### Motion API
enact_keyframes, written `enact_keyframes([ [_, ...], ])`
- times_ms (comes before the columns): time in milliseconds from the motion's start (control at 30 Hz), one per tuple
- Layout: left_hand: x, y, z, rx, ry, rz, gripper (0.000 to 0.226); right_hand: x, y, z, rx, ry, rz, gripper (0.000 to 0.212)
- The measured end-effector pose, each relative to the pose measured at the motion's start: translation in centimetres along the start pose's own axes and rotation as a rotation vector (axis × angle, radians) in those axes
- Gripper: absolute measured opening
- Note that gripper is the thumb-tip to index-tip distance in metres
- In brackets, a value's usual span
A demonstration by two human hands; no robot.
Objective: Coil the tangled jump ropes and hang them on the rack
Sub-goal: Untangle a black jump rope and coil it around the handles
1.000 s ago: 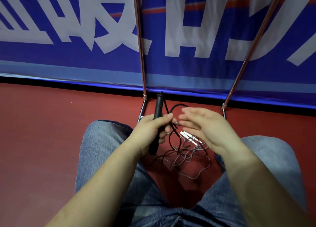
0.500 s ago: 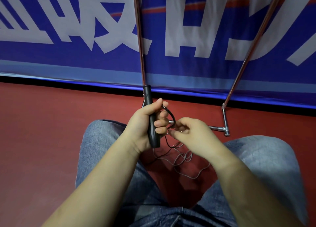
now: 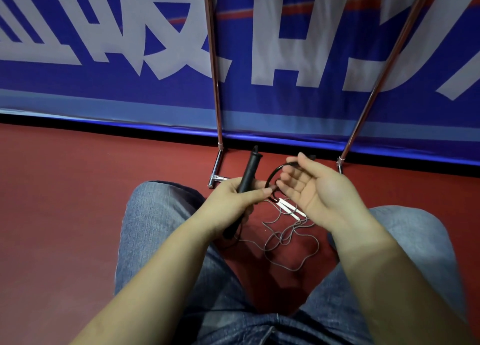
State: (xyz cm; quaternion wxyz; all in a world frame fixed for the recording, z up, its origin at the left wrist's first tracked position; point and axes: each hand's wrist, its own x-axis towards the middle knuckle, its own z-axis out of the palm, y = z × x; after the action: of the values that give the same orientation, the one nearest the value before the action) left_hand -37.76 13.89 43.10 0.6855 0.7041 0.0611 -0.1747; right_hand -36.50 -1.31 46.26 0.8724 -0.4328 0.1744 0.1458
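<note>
1. Head view looks down on a person sitting with knees apart in jeans (image 3: 166,230) on a red floor (image 3: 65,201).
2. At the centre, the left hand (image 3: 231,201) grips a black handle (image 3: 246,178), fingers and thumb wrapped round its middle; the handle tilts toward 1 o'clock, its tip above the hand.
3. At 3 o'clock from it, the right hand (image 3: 317,191) is palm up, fingers straight and loosely spread, gripping nothing.
4. A black cord (image 3: 272,174) arcs between the two hands, passing over the right fingertips; whether it rests on them I cannot tell.
5. At 6 o'clock from the hands, a thin grey rope (image 3: 288,238) lies tangled on the floor between the knees, with two white handles (image 3: 291,211) side by side at its upper edge.
6. At 12 o'clock, two metal rack poles (image 3: 215,85) rise from feet on the floor in front of a blue banner (image 3: 104,90) with white lettering.
</note>
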Motion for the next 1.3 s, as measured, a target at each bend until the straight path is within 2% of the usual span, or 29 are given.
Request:
enact_keyframes([
  [100, 0.0, 0.2, 0.0, 0.032, 0.022, 0.046, 0.010, -0.1, 0.0, -0.1, 0.087, -0.002, 0.012, 0.025],
  [200, 0.1, 0.5, -0.1, 0.029, 0.058, 0.100, 0.017, 0.3, 0.2, -0.5, -0.028, -0.020, -0.016, 0.022],
  [267, 0.1, 0.6, 0.1, -0.043, 0.071, 0.111, 0.017, 0.4, 0.4, -0.7, -0.339, -0.040, -0.058, 0.018],
  [367, 0.3, 0.6, 0.2, -0.205, 0.062, 0.075, 0.018, 0.5, 1.5, -1.1, -1.009, -0.048, -0.180, 0.020],
  [433, 0.5, 0.7, 0.1, -0.313, 0.030, 0.031, 0.020, 0.7, 2.4, -1.5, -1.296, -0.039, -0.312, 0.017],
  [533, 0.5, 1.1, -0.1, -0.468, -0.042, -0.035, 0.018, 1.3, 3.0, -2.2, -1.494, 0.019, -0.478, 0.010],
  [667, 0.4, 1.9, -0.6, -0.637, -0.088, -0.066, 0.010, 1.8, 2.8, -3.0, -1.530, 0.127, -0.553, 0.012],
  [767, 0.6, 1.9, -0.6, -0.620, -0.055, -0.060, 0.014, 2.1, 2.7, -3.5, -1.428, 0.155, -0.486, 0.018],
  [967, 0.6, 0.4, -0.1, -0.282, 0.001, -0.001, 0.016, 1.0, 1.3, -1.3, -0.517, 0.049, -0.130, 0.022],
  [1100, 0.2, -0.1, 0.2, 0.060, -0.019, 0.035, 0.012, 0.1, 0.1, -0.5, -0.072, -0.004, 0.009, 0.021],
  [1200, 0.5, -0.4, 0.1, 0.229, 0.021, 0.098, 0.005, -0.4, -0.5, -0.1, 0.048, -0.009, 0.028, 0.020],
  [1300, 0.5, -0.4, 0.3, 0.203, 0.066, 0.131, 0.011, -0.4, -0.7, 0.0, 0.024, -0.046, -0.023, 0.021],
])
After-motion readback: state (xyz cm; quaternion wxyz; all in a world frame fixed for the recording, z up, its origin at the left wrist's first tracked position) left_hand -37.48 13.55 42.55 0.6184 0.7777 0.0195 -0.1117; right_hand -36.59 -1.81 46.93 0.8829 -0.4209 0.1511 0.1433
